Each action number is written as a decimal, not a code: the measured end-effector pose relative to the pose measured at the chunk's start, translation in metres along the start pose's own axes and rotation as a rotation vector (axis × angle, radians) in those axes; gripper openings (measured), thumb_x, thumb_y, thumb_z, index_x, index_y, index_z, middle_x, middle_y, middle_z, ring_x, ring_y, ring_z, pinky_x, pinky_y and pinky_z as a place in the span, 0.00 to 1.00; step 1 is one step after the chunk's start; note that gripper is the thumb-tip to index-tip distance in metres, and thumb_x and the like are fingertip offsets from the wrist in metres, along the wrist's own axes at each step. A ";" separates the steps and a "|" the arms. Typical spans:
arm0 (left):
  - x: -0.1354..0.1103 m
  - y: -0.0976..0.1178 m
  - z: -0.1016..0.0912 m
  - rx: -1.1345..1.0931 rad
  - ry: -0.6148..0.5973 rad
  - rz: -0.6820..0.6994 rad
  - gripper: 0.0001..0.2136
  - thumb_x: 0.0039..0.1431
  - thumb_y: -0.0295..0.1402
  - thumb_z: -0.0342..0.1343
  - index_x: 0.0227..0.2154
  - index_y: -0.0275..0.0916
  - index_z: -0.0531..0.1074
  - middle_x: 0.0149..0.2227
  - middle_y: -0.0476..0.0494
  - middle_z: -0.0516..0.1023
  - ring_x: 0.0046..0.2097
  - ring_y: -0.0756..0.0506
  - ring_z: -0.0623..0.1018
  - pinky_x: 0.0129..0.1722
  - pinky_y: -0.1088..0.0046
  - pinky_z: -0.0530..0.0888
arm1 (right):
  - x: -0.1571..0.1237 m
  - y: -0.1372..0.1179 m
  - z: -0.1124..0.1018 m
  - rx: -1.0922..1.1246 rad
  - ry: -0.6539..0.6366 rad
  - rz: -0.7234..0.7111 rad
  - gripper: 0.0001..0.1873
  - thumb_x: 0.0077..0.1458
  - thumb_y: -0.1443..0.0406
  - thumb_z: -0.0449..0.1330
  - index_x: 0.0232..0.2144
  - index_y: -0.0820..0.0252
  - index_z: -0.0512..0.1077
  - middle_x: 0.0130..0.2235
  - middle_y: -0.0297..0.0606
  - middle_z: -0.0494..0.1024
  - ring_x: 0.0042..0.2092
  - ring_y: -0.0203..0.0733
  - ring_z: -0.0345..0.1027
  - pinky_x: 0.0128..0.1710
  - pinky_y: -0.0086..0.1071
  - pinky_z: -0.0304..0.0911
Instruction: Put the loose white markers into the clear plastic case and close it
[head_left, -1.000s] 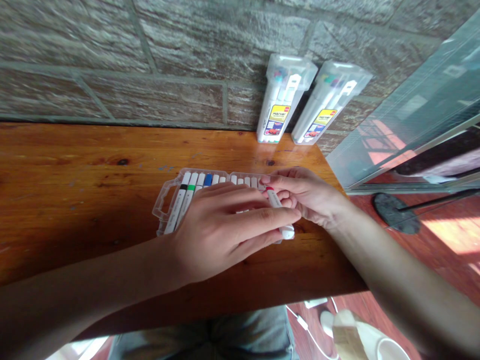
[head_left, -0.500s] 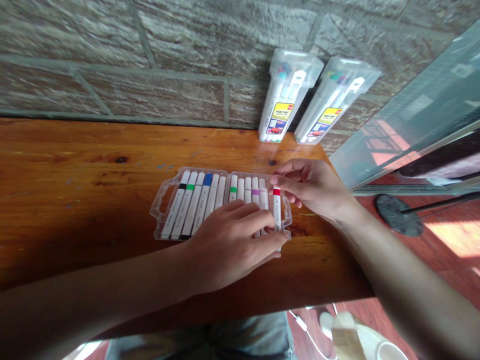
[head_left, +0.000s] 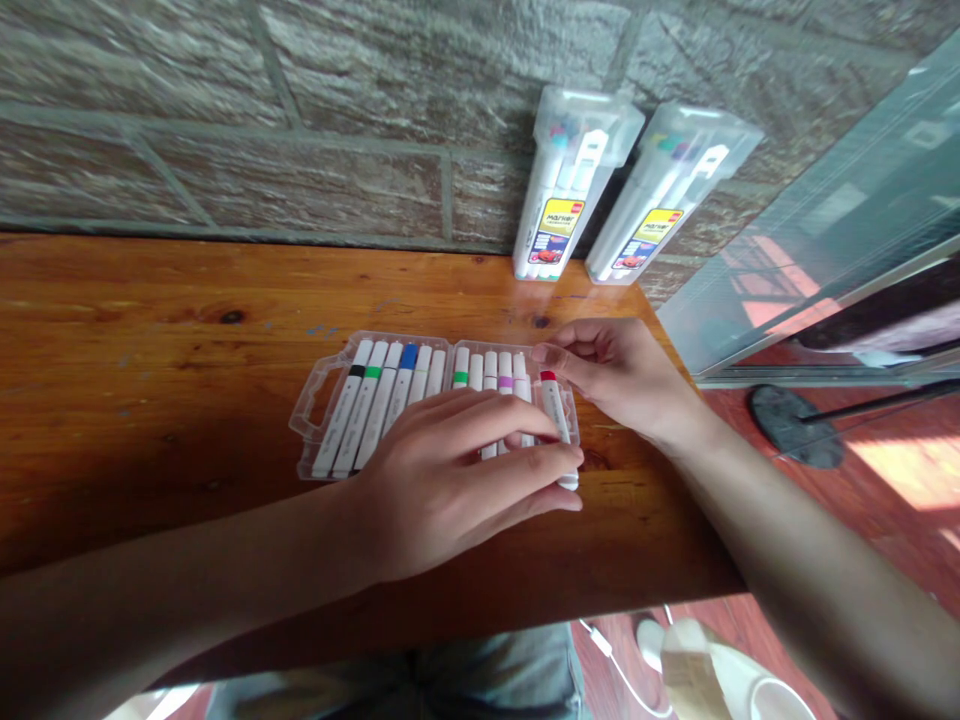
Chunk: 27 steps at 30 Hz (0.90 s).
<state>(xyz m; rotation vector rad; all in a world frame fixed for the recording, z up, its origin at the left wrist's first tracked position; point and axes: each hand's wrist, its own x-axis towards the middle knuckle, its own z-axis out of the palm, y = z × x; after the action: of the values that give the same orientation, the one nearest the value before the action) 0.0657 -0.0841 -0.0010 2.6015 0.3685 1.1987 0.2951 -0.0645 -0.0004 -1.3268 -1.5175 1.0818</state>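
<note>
An open clear plastic marker case (head_left: 319, 400) lies flat on the wooden table (head_left: 150, 350), holding several white markers with coloured bands. A red-banded marker (head_left: 555, 410) lies slanted at the case's right edge, its lower end sticking out past the rim. My left hand (head_left: 450, 480) reaches over the lower right part of the case, with the index finger and thumb closed on that lower end. My right hand (head_left: 622, 375) is at the marker's top end, fingers bent, thumb tip on the cap just above the red band.
Two closed clear marker cases (head_left: 570, 180) (head_left: 660, 190) stand leaning against the stone wall (head_left: 300, 120) at the back right. The table's right edge is just beyond my right wrist, with red floor, a glass panel (head_left: 825, 220) and a white cable below.
My left hand slid back toward me and uncovered the row of markers. The red-banded marker went down into the case's right end, and now lies slanted with its lower end past the rim.
</note>
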 end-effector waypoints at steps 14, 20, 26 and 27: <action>0.012 0.005 -0.027 0.198 0.024 0.037 0.05 0.68 0.31 0.65 0.44 0.41 0.80 0.43 0.48 0.87 0.41 0.51 0.86 0.48 0.77 0.82 | -0.006 -0.007 0.001 -0.149 -0.057 -0.038 0.26 0.59 0.46 0.69 0.25 0.63 0.79 0.25 0.35 0.75 0.27 0.35 0.62 0.25 0.30 0.56; 0.006 0.004 -0.029 0.223 0.026 -0.014 0.09 0.66 0.32 0.66 0.48 0.45 0.81 0.44 0.46 0.87 0.41 0.47 0.86 0.48 0.69 0.85 | -0.008 -0.009 0.001 -0.164 -0.060 -0.029 0.27 0.60 0.45 0.67 0.24 0.62 0.78 0.23 0.34 0.73 0.26 0.34 0.60 0.25 0.30 0.54; 0.007 0.005 -0.030 0.208 0.026 -0.032 0.08 0.66 0.32 0.66 0.47 0.44 0.82 0.45 0.45 0.87 0.42 0.46 0.87 0.48 0.70 0.85 | -0.009 -0.011 0.002 -0.159 -0.055 -0.024 0.27 0.60 0.46 0.68 0.23 0.63 0.77 0.22 0.33 0.71 0.26 0.34 0.59 0.24 0.30 0.53; 0.007 0.005 -0.030 0.209 0.021 -0.034 0.07 0.66 0.33 0.66 0.46 0.44 0.82 0.45 0.46 0.87 0.41 0.46 0.87 0.48 0.70 0.85 | -0.009 -0.011 0.003 -0.158 -0.058 -0.022 0.27 0.60 0.46 0.68 0.23 0.63 0.77 0.23 0.33 0.71 0.26 0.34 0.59 0.24 0.30 0.53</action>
<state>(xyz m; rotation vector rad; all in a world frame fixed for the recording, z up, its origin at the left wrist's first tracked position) 0.0479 -0.0828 0.0246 2.7457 0.5680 1.2377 0.2906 -0.0743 0.0088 -1.3916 -1.6857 1.0114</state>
